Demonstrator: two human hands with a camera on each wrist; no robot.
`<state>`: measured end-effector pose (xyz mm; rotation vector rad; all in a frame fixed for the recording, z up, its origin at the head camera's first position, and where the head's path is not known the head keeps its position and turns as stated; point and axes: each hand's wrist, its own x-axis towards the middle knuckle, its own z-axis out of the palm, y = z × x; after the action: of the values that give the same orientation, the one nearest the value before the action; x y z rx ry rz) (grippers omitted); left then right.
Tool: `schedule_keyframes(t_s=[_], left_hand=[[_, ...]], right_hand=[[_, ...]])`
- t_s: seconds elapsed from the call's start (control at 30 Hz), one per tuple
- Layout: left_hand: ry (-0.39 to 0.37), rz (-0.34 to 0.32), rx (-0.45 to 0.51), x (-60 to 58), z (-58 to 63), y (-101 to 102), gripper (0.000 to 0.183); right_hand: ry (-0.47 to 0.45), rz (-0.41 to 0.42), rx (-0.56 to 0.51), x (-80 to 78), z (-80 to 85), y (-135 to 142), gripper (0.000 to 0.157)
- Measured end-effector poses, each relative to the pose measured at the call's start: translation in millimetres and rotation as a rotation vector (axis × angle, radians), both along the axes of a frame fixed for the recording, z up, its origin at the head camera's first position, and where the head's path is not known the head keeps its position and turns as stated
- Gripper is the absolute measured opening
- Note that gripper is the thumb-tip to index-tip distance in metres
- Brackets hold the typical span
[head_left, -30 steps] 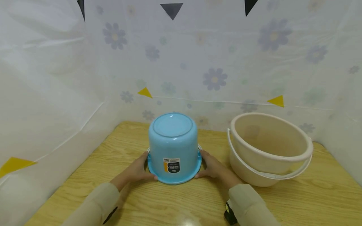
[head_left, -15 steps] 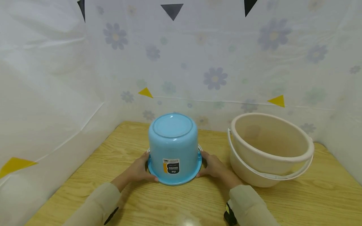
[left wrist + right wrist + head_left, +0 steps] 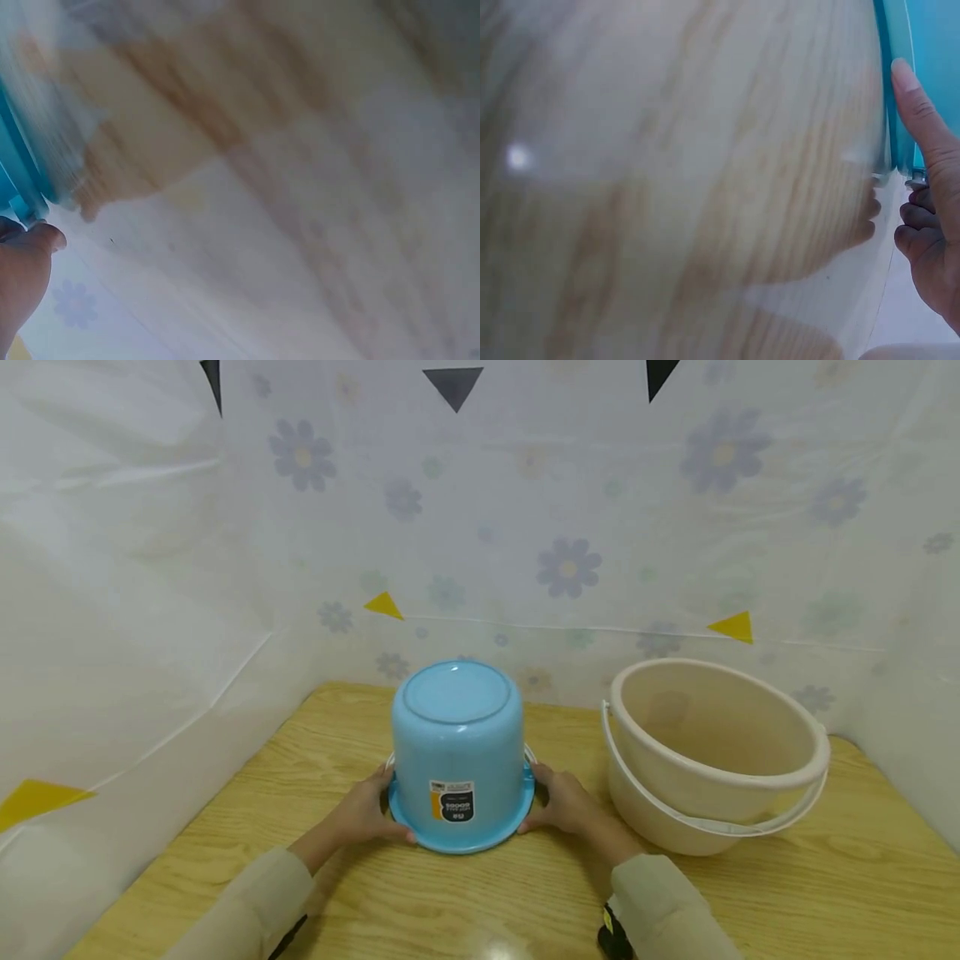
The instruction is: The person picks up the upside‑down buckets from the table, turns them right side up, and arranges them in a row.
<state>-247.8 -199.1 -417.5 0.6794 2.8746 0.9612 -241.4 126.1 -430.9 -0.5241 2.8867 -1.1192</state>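
Note:
A light blue bucket (image 3: 459, 743) stands upside down on the wooden table, its base facing up and a label on its front wall. My left hand (image 3: 365, 810) grips its flared rim at the left, thumb along the front edge. On the opposite side my right hand (image 3: 561, 802) holds the rim in the same way. Part of a thin white handle shows behind the bucket near the hands. In the left wrist view only the thumb side of the left hand (image 3: 22, 270) shows by the blue rim. The right wrist view shows the right thumb (image 3: 919, 112) lying on the rim, with curled fingers below.
A larger cream bucket (image 3: 720, 810) stands upright at the right, close to my right forearm, its handle hanging across the front. White flowered sheeting (image 3: 480, 527) closes off the back and sides of the wooden table (image 3: 465, 902).

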Motion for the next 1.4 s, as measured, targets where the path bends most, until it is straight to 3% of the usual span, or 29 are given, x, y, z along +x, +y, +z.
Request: schedule_keyframes(t_s=[0.27,0.53,0.93,1.17,1.4], left_hand=[[0.032,0.001,-0.005,3.8,1.6,0.0,0.124],[-0.039,0.053,0.059,8.6,9.4,-2.7,0.121],[-0.042,0.048,0.112,7.3,27.0,-12.9,0.107],[-0.037,0.048,0.232,8.8,32.2,-13.2,0.1],[-0.083,0.123,0.329,9.6,35.1,-9.9,0.083]], right_hand=[[0.005,0.006,-0.019,5.4,4.3,3.9,0.103],[-0.012,-0.007,-0.062,10.7,9.9,6.0,0.103],[-0.052,-0.034,-0.133,11.8,18.7,5.2,0.097],[-0.004,-0.026,-0.149,13.9,22.8,4.3,0.089],[0.038,-0.044,-0.227,16.7,25.0,-0.6,0.084]])
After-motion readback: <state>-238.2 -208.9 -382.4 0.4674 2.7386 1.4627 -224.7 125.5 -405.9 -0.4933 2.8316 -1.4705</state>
